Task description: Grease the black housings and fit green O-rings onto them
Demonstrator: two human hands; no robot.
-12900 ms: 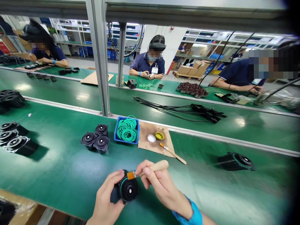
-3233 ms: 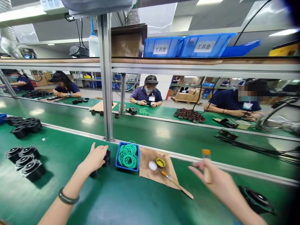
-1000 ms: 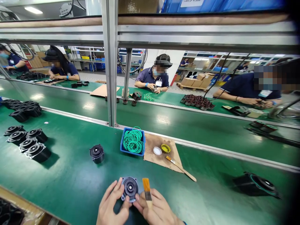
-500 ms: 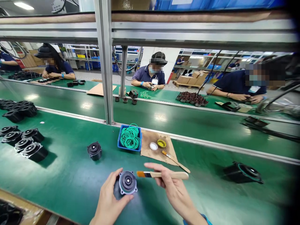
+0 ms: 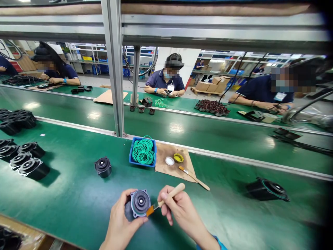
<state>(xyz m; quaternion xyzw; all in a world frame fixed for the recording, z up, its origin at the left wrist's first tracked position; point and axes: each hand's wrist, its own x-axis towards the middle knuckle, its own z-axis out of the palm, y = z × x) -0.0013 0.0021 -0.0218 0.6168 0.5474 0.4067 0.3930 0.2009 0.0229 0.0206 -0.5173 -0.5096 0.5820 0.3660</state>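
My left hand (image 5: 122, 218) is wrapped round a black cylindrical motor housing (image 5: 141, 202), its round, flanged end tilted up toward me. Between the fingers and thumb of my right hand (image 5: 177, 208) is a paintbrush (image 5: 168, 199) with a pale wooden handle. Its orange bristles rest at the lower right rim of the housing. Just beyond my hands stands a blue bin (image 5: 142, 164) of green rubber rings (image 5: 143, 151). Beside it, a stained piece of cardboard (image 5: 162, 149) carries a yellow cap (image 5: 178, 158), a white cap (image 5: 170, 161) and a second brush (image 5: 194, 177).
One black housing (image 5: 103, 167) stands left of my hands, and several more (image 5: 32, 168) are grouped at the far left. Another housing with a green ring (image 5: 267, 189) lies at the right. A metal post (image 5: 114, 69) rises behind the bin. Co-workers (image 5: 166, 81) sit across the line.
My right hand has turned the paintbrush from level to slanting, bristles down, and brought its tip left onto the housing's rim. My left hand keeps its hold on the housing.
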